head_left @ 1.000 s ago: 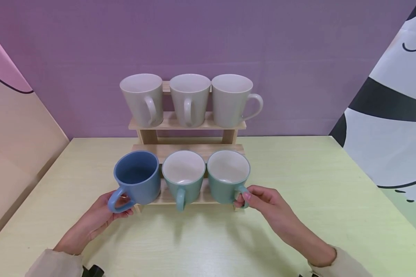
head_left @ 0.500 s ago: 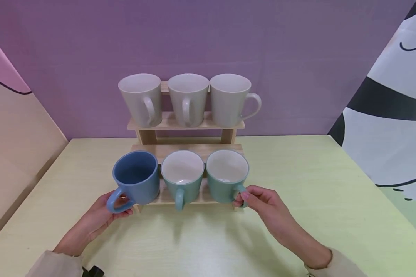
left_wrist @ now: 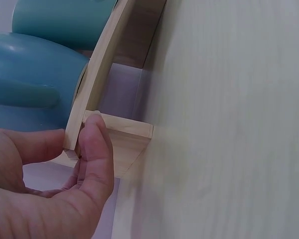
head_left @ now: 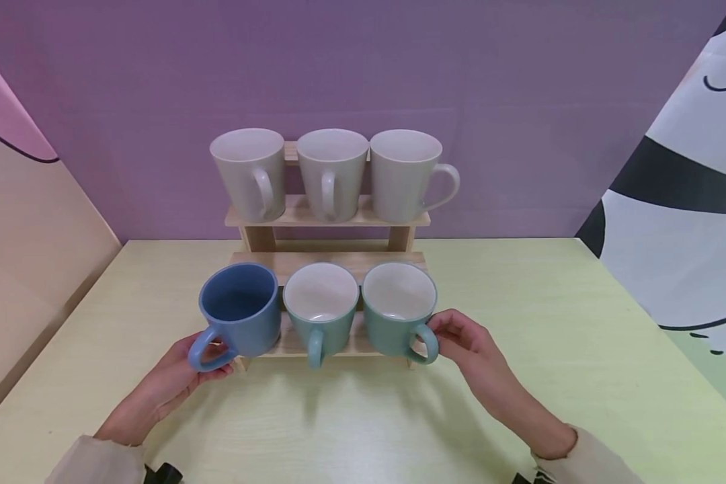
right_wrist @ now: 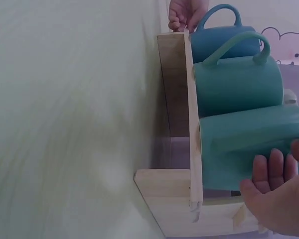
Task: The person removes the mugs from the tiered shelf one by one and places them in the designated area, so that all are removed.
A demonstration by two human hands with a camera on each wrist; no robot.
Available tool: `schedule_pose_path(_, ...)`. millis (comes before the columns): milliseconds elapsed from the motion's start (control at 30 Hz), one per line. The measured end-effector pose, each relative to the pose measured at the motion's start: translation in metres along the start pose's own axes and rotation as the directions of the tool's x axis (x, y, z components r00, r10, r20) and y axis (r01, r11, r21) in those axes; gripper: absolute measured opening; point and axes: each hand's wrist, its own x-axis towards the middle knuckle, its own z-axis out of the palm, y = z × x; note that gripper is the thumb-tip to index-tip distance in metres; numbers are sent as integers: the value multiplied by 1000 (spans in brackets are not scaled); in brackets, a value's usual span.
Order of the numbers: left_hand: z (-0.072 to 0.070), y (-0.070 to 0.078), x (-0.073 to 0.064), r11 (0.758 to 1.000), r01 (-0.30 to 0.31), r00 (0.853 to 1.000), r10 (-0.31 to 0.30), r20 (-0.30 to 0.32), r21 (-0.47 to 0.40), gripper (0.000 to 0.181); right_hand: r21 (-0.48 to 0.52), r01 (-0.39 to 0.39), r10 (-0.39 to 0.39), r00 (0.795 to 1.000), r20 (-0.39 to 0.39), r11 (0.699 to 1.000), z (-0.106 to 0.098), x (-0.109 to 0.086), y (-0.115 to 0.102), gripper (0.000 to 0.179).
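In the head view, a blue mug (head_left: 239, 310), a middle green mug (head_left: 321, 306) and a right green mug (head_left: 399, 309) stand on the lower shelf of a wooden rack (head_left: 329, 262). My left hand (head_left: 171, 380) is low behind the blue mug's handle. The left wrist view shows its thumb and fingers pinching the end of the rack's shelf (left_wrist: 92, 84). Beside the right green mug is my right hand (head_left: 472, 349), fingers loosely bent against the mug's side behind its handle. In the right wrist view, that handle is free of the fingertips (right_wrist: 275, 162).
On the upper shelf stand a left white mug (head_left: 248, 176), a middle white mug (head_left: 331, 176) and a right white mug (head_left: 404, 176), against a purple backdrop (head_left: 363, 60). The rack stands on a pale wooden table (head_left: 520, 302).
My right hand has let go of the right green mug's handle and shifted slightly up behind it. My left hand and the mugs keep their places; the view sways slightly.
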Motion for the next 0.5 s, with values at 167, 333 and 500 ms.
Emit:
schedule_pose_path(167, 0, 0, 0, 1000, 2, 1000, -1, -12, 9, 18, -81, 30, -34, 998, -48, 996, -2, 7, 1, 24)
schedule_pose_path(333, -1, 0, 0, 1000, -7, 1000, 7, 6, 4, 17, -150, 28, -44, 993, -105, 988, -2, 17, 5, 49)
schedule_pose_path(500, -1, 1, 0, 1000, -20, 1000, 20, 13, 0, 14, -144, 76, -85, 995, -57, 987, -3, 27, 11, 76)
